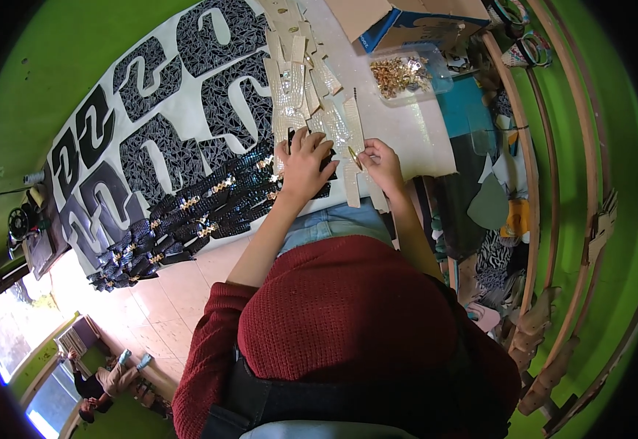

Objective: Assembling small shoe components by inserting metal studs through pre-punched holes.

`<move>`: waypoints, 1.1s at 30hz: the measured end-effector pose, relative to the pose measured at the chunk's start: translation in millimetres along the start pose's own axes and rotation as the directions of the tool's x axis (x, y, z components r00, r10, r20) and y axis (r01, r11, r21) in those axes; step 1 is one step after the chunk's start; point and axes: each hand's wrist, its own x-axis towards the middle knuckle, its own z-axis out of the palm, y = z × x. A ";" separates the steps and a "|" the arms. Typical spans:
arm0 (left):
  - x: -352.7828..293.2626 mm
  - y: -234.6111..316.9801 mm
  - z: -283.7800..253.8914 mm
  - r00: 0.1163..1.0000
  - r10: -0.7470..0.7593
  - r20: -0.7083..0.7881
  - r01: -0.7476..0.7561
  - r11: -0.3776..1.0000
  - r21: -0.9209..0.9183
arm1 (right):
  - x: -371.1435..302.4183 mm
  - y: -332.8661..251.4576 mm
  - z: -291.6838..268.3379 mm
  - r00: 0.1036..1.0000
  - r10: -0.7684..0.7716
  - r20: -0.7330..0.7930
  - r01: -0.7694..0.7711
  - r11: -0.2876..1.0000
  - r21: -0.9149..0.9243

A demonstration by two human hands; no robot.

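Observation:
My left hand lies palm down with its fingers spread, over dark shiny strips and the edge of the cream strips. My right hand pinches a small, narrow gold-coloured piece between thumb and fingers, just above a cream textured strip. More cream strips lie overlapping beyond my hands. Left of my left hand, a row of black shiny strips with gold ornaments fans across the table's near edge. What lies directly under my left palm is hidden.
Black patterned cut-out pieces cover the left of the white table. A clear plastic tub of gold pieces and a cardboard box stand at the far right. Wooden rails run along the right. Another person is at lower left.

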 end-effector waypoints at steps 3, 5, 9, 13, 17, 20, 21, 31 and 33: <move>0.2 -1.3 4.6 1.000 0.015 0.013 -0.015 1.000 0.013 | -3.3 0.4 -5.1 1.000 0.013 0.027 -0.014 0.998 0.058; 0.0 -0.2 4.8 0.999 0.032 0.024 -0.033 0.999 0.026 | -5.7 0.4 -8.1 0.998 0.030 0.064 -0.032 0.999 0.026; 5.7 5.7 2.8 0.998 0.039 0.046 -0.040 0.999 0.027 | -9.9 -4.1 -6.9 0.999 0.032 0.011 -0.032 0.999 -0.037; 13.3 7.2 -1.8 0.996 0.036 0.083 -0.036 0.999 0.005 | -10.6 -2.9 -14.9 0.997 0.068 0.037 -0.067 0.997 -0.026; 33.2 -3.0 8.5 0.998 0.061 0.002 -0.061 0.998 0.029 | -9.1 6.4 -20.1 0.993 0.076 0.093 -0.073 0.997 -0.028; 60.6 -8.1 8.5 0.990 0.130 -0.048 -0.130 0.991 0.012 | -12.2 8.5 -21.1 0.996 0.048 0.077 -0.051 0.998 0.044; 69.6 -13.4 7.6 0.977 0.207 0.051 -0.208 0.978 0.023 | -14.2 8.5 -21.4 0.996 0.051 0.076 -0.054 0.998 0.041; 103.3 -20.7 3.9 0.829 0.260 0.495 -0.333 0.941 0.064 | -26.0 -5.5 -14.2 0.999 0.027 0.041 -0.026 0.999 -0.022; 107.1 -19.6 1.9 0.814 0.247 0.526 -0.332 0.941 0.072 | -27.4 -7.0 -15.1 0.999 0.021 0.029 -0.019 0.998 -0.060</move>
